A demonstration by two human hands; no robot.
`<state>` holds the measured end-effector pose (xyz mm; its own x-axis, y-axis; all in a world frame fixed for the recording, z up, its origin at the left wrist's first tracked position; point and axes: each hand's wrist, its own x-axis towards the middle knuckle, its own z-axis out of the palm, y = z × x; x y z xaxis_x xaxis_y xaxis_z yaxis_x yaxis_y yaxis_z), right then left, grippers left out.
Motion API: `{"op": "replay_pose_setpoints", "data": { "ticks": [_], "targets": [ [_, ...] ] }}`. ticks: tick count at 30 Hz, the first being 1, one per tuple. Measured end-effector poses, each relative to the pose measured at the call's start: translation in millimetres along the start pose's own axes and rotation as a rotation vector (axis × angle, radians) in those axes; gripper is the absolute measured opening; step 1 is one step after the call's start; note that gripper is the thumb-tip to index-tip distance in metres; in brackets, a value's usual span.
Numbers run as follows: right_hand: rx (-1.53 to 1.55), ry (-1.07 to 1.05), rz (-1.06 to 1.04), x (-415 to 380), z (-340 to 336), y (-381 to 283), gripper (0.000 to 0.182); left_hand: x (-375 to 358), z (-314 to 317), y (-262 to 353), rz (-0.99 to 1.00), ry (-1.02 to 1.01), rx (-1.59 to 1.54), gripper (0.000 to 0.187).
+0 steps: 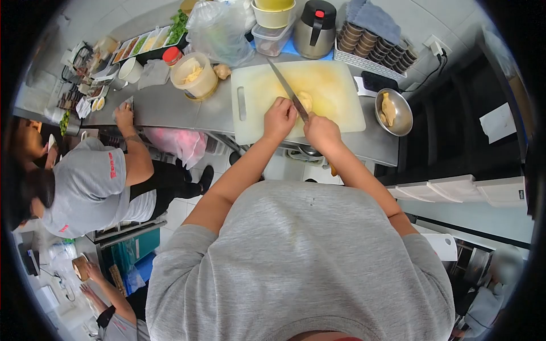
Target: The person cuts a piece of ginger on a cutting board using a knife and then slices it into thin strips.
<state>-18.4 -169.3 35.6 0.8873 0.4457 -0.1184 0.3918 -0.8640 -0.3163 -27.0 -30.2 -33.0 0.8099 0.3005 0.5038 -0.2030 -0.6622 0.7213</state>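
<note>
My right hand [322, 134] is closed round the handle of a long kitchen knife [284, 81], whose blade points away to the upper left over the white cutting board [335, 122]. My left hand [278, 118] lies beside the blade on the left, with its fingers curled in. Whatever those fingers may hold is hidden. Just right of the blade, a pale yellow peeled piece that looks like ginger [306, 101] rests on the board. Yellow stains mark the board's surface around it.
Right of the board stands a metal bowl [405, 122] holding a yellow piece. On the left are a tub [199, 88] of pale cut pieces and a ginger knob [222, 71]. A thermal jug [314, 34] stands behind. A co-worker [94, 182] works at the left counter.
</note>
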Motion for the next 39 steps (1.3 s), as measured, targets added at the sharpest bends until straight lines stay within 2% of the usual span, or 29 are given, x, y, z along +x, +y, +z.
{"op": "replay_pose_setpoints", "data": {
  "ticks": [24,36,39],
  "targets": [
    [-0.055,0.074,-0.044,-4,9,0,0.02,1,-1,2,0.011,-0.014,0.025,0.005],
    [-0.028,-0.043,-0.03,8,16,4,0.022,0,0,-1,0.033,-0.011,0.034,0.004],
    [0.015,-0.089,0.057,17,21,9,0.023,0,1,0,-0.017,-0.023,0.024,0.004]
  ]
}}
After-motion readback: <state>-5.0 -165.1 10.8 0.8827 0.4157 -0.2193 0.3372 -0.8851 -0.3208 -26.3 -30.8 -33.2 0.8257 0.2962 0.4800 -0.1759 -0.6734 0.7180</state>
